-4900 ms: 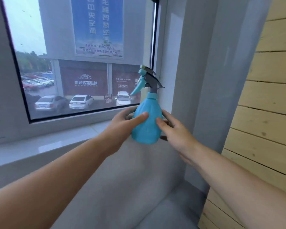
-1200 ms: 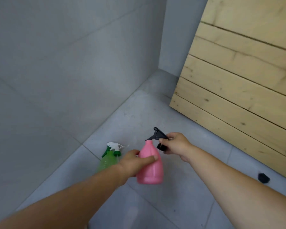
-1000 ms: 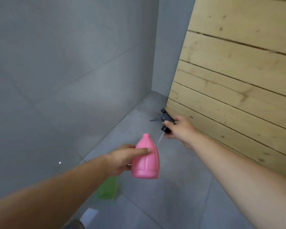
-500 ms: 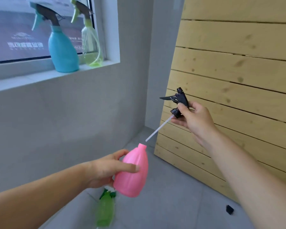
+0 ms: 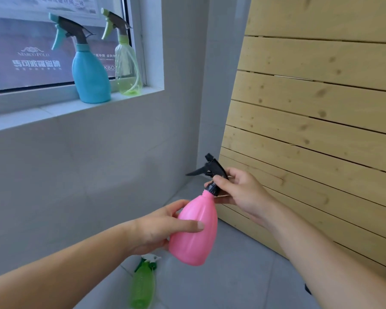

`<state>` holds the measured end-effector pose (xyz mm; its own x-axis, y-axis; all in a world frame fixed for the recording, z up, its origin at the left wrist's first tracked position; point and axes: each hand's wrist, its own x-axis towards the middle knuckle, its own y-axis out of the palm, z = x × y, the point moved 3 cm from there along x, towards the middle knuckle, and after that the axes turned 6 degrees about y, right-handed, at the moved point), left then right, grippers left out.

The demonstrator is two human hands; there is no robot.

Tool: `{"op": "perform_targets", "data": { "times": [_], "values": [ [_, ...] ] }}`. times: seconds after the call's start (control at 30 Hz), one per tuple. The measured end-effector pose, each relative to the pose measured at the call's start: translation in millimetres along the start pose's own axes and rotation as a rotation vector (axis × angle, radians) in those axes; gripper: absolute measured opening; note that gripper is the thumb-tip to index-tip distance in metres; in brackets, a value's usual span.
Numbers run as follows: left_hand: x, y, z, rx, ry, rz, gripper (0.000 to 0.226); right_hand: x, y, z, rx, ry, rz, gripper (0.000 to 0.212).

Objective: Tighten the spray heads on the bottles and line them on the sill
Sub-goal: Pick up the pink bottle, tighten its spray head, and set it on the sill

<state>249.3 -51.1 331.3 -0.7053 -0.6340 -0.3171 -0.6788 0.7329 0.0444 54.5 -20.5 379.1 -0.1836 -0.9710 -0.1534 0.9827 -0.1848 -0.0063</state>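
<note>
Four bottles total: two on the sill [image 5: 54,111] up at 10 o'clock, a blue bottle [image 5: 90,79] and a clear green bottle [image 5: 127,70], both upright with triggers pointing to 9 o'clock. One green bottle [image 5: 143,286] stands on the floor [image 5: 243,275] at 6. The pink bottle [image 5: 195,230] is mid-air near center, long axis tilted, neck toward 1 o'clock. One black spray head [image 5: 211,172] sits on its neck, trigger pointing to 9. Left hand [image 5: 163,228] is wrapped around the pink body; right hand [image 5: 241,192] has its fingers pinched on the head's collar.
</note>
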Motion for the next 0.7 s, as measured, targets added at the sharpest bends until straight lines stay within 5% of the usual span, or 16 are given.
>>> {"op": "perform_targets", "data": {
  "times": [0.7],
  "values": [
    [-1.6,-7.5,4.1,0.02,-0.018,0.132,0.073,8.9,2.2,-6.0,-0.006,0.024,0.341,0.035]
  ]
}}
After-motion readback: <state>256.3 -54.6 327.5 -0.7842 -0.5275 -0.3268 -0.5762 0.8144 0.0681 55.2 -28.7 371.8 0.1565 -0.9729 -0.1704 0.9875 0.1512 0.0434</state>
